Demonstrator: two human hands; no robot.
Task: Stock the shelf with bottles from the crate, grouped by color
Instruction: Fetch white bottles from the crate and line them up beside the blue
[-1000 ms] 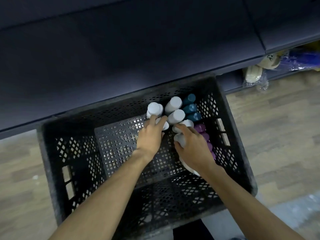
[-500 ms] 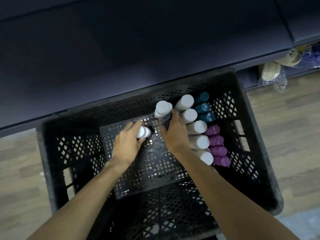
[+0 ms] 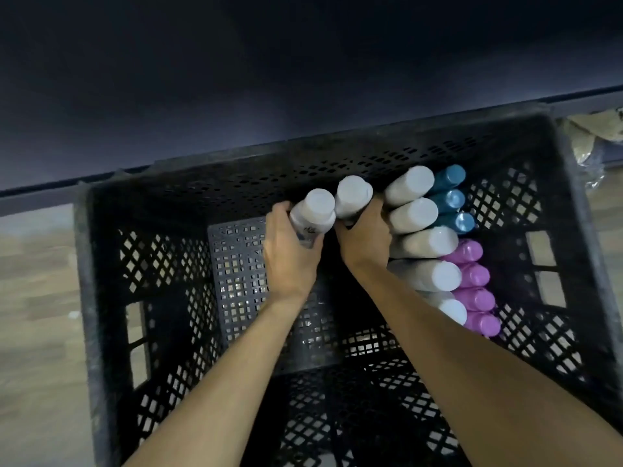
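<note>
A black lattice crate [image 3: 101, 298] stands on the floor below a dark shelf [image 3: 269, 79]. Inside it my left hand [image 3: 290, 251] grips a white bottle [image 3: 315, 208] upright. Right beside it my right hand [image 3: 365, 237] grips a second white bottle [image 3: 354, 195]. Along the crate's right side stand several more white bottles [image 3: 416, 215], then a column of three teal bottles [image 3: 450, 197] and a column of several purple bottles [image 3: 473, 274].
The crate's left half and front hold no bottles; its mesh floor [image 3: 236, 281] shows. Wood-look flooring [image 3: 37, 281] lies on either side. Bagged goods [image 3: 586, 136] sit under the shelf at the far right.
Both hands have risen toward the crate's back wall, each with a white bottle now gripped upright. The left hand's bottle came up from the crate floor. The camera has moved closer.
</note>
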